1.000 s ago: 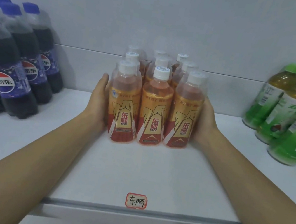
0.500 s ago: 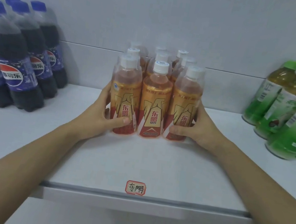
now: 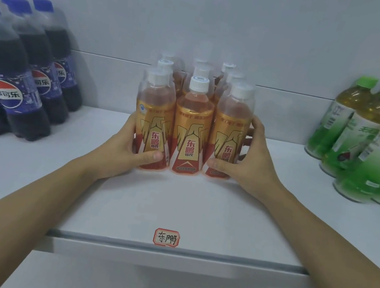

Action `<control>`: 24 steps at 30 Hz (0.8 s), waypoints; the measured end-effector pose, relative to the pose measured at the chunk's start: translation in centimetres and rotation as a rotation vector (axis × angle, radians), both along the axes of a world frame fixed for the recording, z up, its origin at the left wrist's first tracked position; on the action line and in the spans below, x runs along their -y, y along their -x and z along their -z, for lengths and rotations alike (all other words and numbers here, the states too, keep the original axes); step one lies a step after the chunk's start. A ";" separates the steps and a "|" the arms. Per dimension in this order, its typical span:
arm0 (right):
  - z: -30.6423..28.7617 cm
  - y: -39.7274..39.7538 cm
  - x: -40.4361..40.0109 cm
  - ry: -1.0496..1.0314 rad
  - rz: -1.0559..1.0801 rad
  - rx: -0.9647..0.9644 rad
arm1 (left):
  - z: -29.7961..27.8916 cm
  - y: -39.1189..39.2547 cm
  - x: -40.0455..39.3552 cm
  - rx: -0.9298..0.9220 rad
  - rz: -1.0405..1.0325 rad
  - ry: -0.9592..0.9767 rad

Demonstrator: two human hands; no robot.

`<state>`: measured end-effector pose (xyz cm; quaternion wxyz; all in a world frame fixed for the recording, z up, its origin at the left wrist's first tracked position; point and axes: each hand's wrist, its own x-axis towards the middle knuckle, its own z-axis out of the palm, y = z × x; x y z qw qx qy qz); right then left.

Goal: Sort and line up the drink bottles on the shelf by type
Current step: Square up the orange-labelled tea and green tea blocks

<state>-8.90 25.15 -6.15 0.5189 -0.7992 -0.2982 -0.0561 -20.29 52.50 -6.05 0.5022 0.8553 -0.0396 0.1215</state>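
Between the person's two hands, at the middle of the white shelf, stands a block of orange energy-drink bottles with white caps, three across at the front and more rows behind, all upright and touching one another. The left hand is cupped against the left flank of the block, its fingers hidden behind the bottles and its thumb laid across the lower front of the front-left bottle. The right hand mirrors it on the right flank, fingers curled round the side of the front-right bottle and thumb pressed on that bottle's lower front. The front-middle bottle stands bare between the two thumbs, touched by neither. Both forearms reach in from the lower corners of the view.

Well to the left of the block, a group of dark cola bottles with blue caps stands on the same shelf. Well to the right stands a group of green tea bottles with green caps. Near the shelf's front edge, straight ahead of the orange block, sits a small red-bordered label with handwritten characters.
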 end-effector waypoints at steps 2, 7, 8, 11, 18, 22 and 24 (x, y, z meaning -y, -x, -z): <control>-0.1 0.1 0.1 0.007 0.011 0.025 | -0.1 0.0 -0.3 0.009 -0.060 0.016; -0.1 0.4 0.3 0.068 -0.016 0.044 | -0.3 0.7 -1.7 -0.026 -0.193 -0.075; -0.1 0.3 0.4 0.069 -0.017 0.040 | -0.2 0.7 -1.9 -0.051 -0.185 -0.090; -0.1 0.3 0.5 0.076 -0.010 0.037 | 0.0 0.7 -2.2 -0.053 -0.141 -0.070; 0.2 0.3 0.2 0.040 -0.010 0.018 | 0.3 0.6 -2.2 -0.024 -0.136 -0.043; 0.3 0.3 0.0 -0.001 -0.029 -0.041 | 0.4 0.4 -1.9 0.010 -0.158 -0.051; 0.5 0.2 -0.2 -0.031 -0.053 -0.074 | 0.4 0.5 -1.9 0.027 -0.164 -0.054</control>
